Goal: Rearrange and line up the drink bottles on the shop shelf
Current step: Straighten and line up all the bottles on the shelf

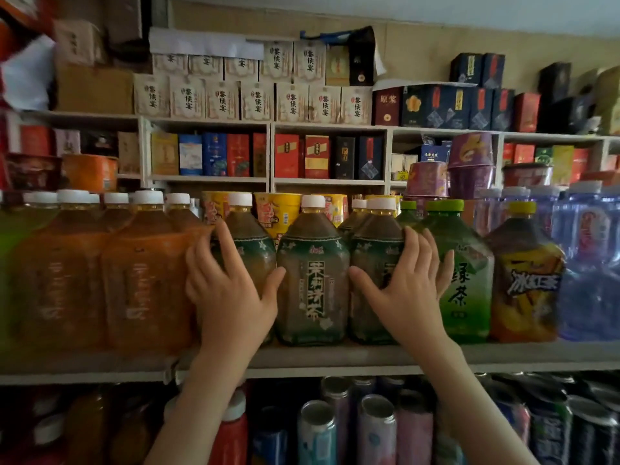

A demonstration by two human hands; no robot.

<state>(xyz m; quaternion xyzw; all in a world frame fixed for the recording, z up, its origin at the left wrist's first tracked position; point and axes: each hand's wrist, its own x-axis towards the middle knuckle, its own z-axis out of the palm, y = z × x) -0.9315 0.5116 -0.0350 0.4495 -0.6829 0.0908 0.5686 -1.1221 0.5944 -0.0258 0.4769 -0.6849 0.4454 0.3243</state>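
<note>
The middle tea bottle [310,280] stood near the front edge of the shelf [335,360], touching its neighbours on both sides. Just left of it, the left hand [231,297] clasped the left tea bottle [251,243], fingers spread wide round it and wedged against the orange bottles [144,280]. Just right of it, the right hand [406,297] clasped the right tea bottle [375,243] likewise, fingers against the green bottle [466,280]. Yellow cups [276,213] stood behind it.

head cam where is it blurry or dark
Head view: the orange bottles at left and the top left corner are smeared, the middle tea bottle is sharp, and the cans below sit in shadow.
</note>
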